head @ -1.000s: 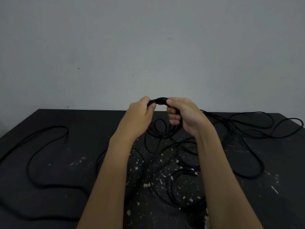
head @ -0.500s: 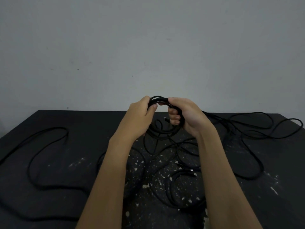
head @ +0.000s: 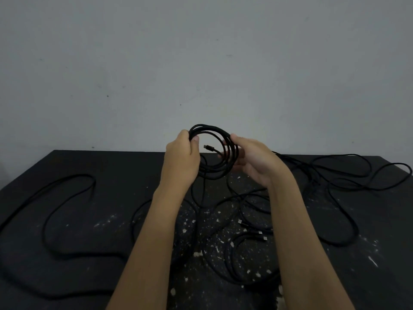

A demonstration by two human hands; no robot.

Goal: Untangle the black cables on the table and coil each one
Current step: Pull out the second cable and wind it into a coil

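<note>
Bare left hand (head: 182,158), right hand (head: 253,163), forearms (head: 154,238)

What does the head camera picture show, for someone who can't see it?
Two hands hold up a coil of black cable, the left hand gripping one side, the right hand the other. More black cables lie tangled on the black table.
</note>
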